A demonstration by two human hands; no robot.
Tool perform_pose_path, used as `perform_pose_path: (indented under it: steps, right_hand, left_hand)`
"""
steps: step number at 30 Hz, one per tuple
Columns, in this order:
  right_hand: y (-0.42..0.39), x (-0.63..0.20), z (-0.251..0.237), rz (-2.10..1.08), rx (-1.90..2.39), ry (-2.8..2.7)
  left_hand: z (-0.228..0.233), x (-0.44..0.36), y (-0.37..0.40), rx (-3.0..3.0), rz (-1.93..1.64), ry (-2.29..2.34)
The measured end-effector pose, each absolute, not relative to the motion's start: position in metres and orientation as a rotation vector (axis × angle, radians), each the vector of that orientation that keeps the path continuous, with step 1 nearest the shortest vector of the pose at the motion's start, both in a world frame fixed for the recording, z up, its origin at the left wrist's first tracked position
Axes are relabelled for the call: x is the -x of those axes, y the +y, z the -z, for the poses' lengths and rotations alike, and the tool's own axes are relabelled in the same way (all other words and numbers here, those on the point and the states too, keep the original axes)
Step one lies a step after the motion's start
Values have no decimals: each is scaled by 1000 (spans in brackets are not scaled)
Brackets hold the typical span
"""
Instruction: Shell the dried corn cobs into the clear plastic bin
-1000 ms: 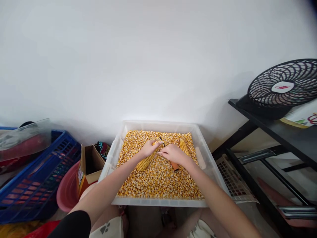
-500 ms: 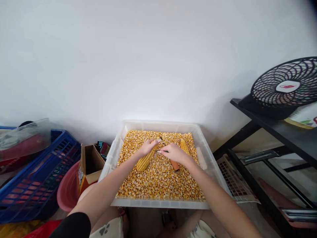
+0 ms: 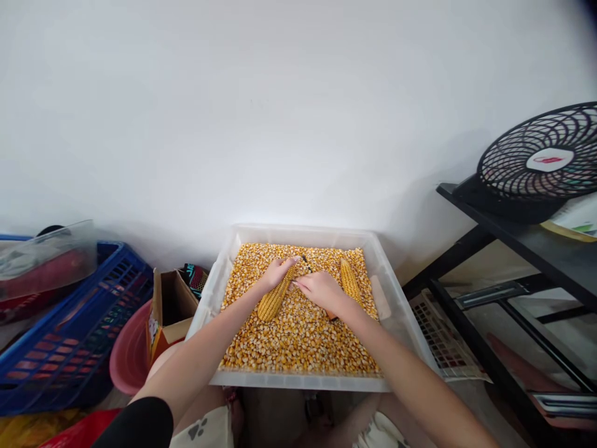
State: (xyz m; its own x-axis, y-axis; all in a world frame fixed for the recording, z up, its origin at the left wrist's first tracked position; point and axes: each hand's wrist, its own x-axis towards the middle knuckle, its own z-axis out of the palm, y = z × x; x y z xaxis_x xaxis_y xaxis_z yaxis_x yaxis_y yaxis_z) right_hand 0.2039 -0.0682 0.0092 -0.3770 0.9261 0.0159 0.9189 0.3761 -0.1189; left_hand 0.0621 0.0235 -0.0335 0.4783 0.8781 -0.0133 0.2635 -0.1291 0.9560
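My left hand (image 3: 278,272) is closed around the upper end of a yellow corn cob (image 3: 274,301), which slants over a bed of loose corn kernels (image 3: 298,348). Pinched in my right hand (image 3: 321,289) is a thin dark pointed tool (image 3: 294,282), its tip at the cob's right side; most of it is hidden by the fingers. Beneath that hand lies an orange-handled object (image 3: 331,315), mostly covered. A black piece (image 3: 305,259) shows just beyond the hands. Right of my right hand, a second corn cob (image 3: 349,280) rests on the kernels.
A translucent plastic bin (image 3: 298,381) holds the kernels, above my legs. To the left are a blue basket (image 3: 69,336), a pink basin (image 3: 128,358) and an open cardboard box (image 3: 161,305). A black rack (image 3: 508,236) with a fan (image 3: 545,155) stands right, beside the white wall (image 3: 280,112).
My right hand has shifted slightly, bringing the dark tool's tip against the cob. It now covers more of the orange-handled object. My left hand still grips the same cob.
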Motion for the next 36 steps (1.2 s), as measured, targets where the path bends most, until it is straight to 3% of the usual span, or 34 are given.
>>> perform_pose_path:
  steps: [10,21,36]
  right_hand:
    - [-80,-174,-7,80,1872,-2583]
    - [-78,-170,1,-56,2005,-2477]
    - [-70,-202,-14,-119,1684,-2695]
  left_hand:
    - [41,-61,26,-1719,-766,1191]
    - [32,-67,12,-1828,-751,1247]
    - [12,-65,3,-2111,-614,1028]
